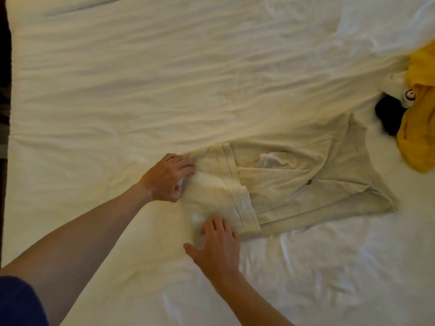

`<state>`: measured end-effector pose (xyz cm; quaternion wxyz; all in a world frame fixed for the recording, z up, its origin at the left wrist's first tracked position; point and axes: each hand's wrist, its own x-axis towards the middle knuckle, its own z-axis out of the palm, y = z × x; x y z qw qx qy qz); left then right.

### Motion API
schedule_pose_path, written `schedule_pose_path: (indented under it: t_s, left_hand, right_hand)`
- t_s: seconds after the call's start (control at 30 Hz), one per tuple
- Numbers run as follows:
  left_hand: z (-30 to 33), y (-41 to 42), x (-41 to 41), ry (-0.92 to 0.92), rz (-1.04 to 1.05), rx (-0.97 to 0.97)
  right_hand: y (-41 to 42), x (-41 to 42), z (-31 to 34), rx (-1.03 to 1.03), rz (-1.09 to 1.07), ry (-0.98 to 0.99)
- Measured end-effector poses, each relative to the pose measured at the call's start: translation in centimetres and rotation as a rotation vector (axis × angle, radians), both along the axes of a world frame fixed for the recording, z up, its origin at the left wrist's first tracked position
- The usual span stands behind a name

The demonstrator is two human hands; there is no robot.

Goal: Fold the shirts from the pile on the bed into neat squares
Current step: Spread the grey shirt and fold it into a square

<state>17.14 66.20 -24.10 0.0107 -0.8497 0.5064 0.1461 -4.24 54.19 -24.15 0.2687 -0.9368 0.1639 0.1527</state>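
A pale beige shirt (294,184) lies on the white bed sheet (164,78), its sides folded in and its hem end turned over toward the middle. My left hand (168,177) grips the far corner of that folded end, fingers curled over the cloth. My right hand (217,243) lies flat on the near corner of the same end, fingers spread and pressing down. At the right edge sits the pile of shirts: a yellow one (419,128), a black one (388,114) and a white one with a round red logo (408,96).
The wrinkled sheet stretches far to the left and top. A dark strip (3,114) marks the bed's left edge. White bedding (388,24) is bunched at the top right.
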Motion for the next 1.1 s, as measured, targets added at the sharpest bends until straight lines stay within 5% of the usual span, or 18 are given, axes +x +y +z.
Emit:
schedule_pose_path:
  t_s: [0.2, 0.6, 0.77, 0.97, 1.1]
  left_hand:
    - [-0.4, 2.0, -0.8, -0.056, -0.110, 0.307]
    - [1.8, 8.3, -6.5, -0.255, -0.004, 0.159]
    - [7.9, 9.2, -11.5, 0.024, 0.186, 0.624]
    - [11.6, 2.7, -6.9, 0.155, 0.465, 0.175]
    - [13.5, -6.1, -2.8, 0.477, 0.588, -0.137]
  right_hand:
    - [0.8, 1.6, 0.4, -0.045, 0.094, 0.158]
    - [2.1, -2.3, 3.8, 0.350, 0.110, 0.274]
    - [2.9, -5.7, 6.1, 0.657, 0.216, 0.423]
    - [-5.8, -5.2, 9.1, 0.949, -0.203, 0.289]
    - [-13.7, -3.2, 9.9, 0.985, -0.483, 0.150]
